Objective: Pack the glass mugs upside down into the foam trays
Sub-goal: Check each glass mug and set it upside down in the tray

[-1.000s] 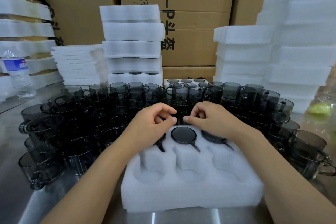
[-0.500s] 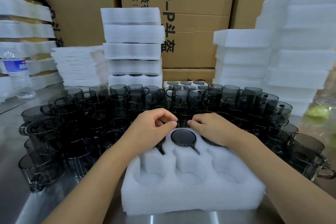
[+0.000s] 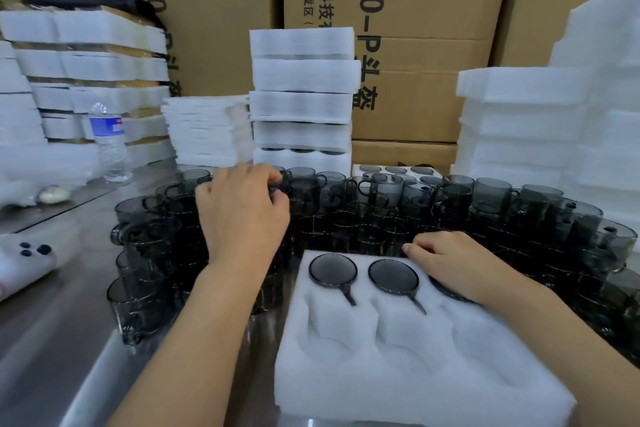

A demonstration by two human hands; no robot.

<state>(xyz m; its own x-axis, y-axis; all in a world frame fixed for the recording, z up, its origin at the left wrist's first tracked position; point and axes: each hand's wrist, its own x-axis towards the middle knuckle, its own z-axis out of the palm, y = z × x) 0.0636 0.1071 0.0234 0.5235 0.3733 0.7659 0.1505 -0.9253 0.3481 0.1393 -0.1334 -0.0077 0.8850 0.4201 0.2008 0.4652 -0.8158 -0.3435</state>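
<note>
Smoky grey glass mugs (image 3: 485, 204) crowd the steel tabletop (image 3: 62, 340), standing upright around the far end and both sides of a white foam tray (image 3: 415, 381) up front. Two upside-down mugs (image 3: 332, 270) sit in the tray's far row, bases up, handles pointing this way. Right hand (image 3: 453, 267) lies over a third mug (image 3: 446, 289) in the far right pocket, fingers bent together on top of it; gripping or just resting, can't tell. Left hand (image 3: 242, 215) is out over the crowd, fingers curled onto the handle of an upright mug (image 3: 304, 194) in the back rows. Behind them are stacked white foam trays (image 3: 301, 97), brown cardboard boxes (image 3: 433, 45) and a clear water bottle (image 3: 109, 142).
</note>
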